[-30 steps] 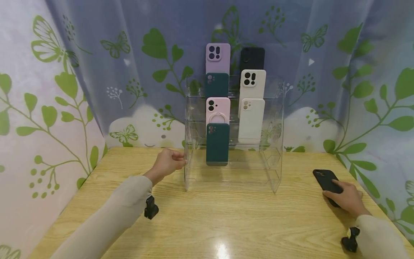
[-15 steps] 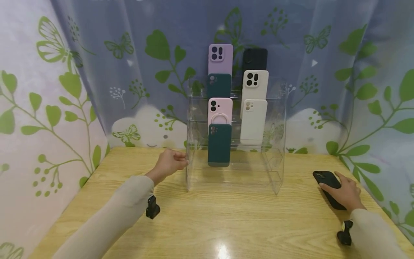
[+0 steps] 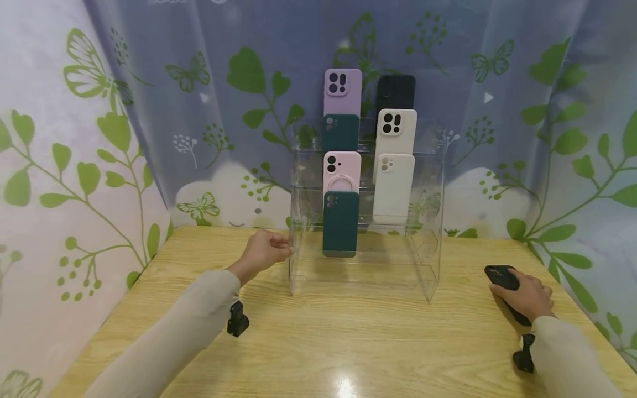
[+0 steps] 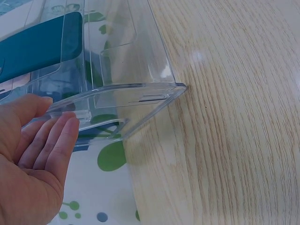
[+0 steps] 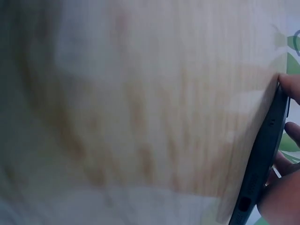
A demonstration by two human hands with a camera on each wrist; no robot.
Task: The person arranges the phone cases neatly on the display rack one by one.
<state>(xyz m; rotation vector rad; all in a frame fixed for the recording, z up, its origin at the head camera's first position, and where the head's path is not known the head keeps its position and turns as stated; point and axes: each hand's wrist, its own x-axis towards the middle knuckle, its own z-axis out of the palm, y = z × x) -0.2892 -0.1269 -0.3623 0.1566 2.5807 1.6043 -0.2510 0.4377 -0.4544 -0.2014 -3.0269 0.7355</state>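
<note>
At the table's right side my right hand [image 3: 531,296] grips a black phone case [image 3: 502,278] across its width, with the camera end pointing away. In the right wrist view the edge of the black case [image 5: 258,159] shows a port opening, and the fingers are partly cut off by the frame. My left hand [image 3: 262,251] is at the left side of a clear acrylic display stand [image 3: 388,271]. In the left wrist view the thumb and fingers of my left hand [image 4: 40,145] lie about the edge of the side panel [image 4: 136,86], seeming to pinch it.
Phone cases stand on the tiers in two columns: lilac [image 3: 343,105], teal [image 3: 340,132], pink [image 3: 342,163] and teal [image 3: 340,226] on the left; black [image 3: 396,91], cream [image 3: 396,132] and white [image 3: 393,190] on the right. A patterned curtain [image 3: 209,110] hangs behind the wooden table [image 3: 348,331].
My right hand has shifted along the black case and its fingers have closed around its sides. The left hand stays at the stand. The head view has turned slightly left.
</note>
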